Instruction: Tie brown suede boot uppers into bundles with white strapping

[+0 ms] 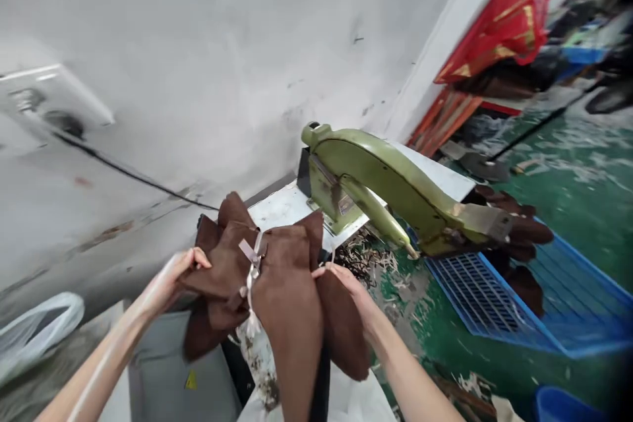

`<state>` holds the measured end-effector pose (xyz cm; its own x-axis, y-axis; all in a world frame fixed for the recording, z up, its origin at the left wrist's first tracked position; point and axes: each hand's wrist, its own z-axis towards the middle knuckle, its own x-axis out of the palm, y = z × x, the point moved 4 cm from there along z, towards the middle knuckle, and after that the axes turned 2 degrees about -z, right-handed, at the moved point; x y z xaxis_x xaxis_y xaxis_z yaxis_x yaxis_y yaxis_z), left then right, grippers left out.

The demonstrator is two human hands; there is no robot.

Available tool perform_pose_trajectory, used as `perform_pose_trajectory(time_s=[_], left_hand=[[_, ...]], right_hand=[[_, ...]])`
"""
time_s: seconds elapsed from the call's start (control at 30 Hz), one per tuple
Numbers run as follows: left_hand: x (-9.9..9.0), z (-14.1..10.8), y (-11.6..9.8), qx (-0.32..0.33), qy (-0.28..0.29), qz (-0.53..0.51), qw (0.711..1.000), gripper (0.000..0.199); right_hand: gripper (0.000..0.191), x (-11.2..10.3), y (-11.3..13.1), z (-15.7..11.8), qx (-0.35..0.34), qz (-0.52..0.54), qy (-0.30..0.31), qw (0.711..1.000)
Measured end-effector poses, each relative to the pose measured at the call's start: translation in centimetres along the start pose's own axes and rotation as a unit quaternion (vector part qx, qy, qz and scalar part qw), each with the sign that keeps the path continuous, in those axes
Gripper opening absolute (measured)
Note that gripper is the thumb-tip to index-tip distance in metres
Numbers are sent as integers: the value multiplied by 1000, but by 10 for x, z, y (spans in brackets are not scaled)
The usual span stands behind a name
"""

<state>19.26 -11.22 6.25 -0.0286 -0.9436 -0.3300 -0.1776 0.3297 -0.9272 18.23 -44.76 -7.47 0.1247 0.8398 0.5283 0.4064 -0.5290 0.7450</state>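
Note:
A bundle of brown leather-like cut pieces (291, 270) hangs spread out in front of me, with a white cord (250, 287) and a small tag (247, 250) at its middle. My left hand (185, 267) pinches the bundle's left edge between thumb and fingers. On the other side, my right hand (349, 287) grips the right-hand pieces, its fingers partly hidden behind them. Just beyond the bundle stands a green curved-arm machine (390, 158), apart from both hands.
The machine sits on a white tabletop (277, 208) against a grey wall (198, 66). At right, a blue plastic basket (583, 297) lies near more brown pieces (527, 287). Scraps (380, 264) litter the green floor. A black cable (133, 175) runs from a wall socket (59, 99).

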Motion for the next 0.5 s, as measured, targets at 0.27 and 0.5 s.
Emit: perform_pose_trajectory(time_s=[0.27, 0.5], left_hand=[[47, -34, 138, -70, -87, 12, 994, 60], [-12, 8, 87, -62, -89, 104, 989, 53]], right_hand=[[48, -36, -71, 17, 25, -253, 161, 954], [39, -41, -55, 33, -133, -415, 138, 889]])
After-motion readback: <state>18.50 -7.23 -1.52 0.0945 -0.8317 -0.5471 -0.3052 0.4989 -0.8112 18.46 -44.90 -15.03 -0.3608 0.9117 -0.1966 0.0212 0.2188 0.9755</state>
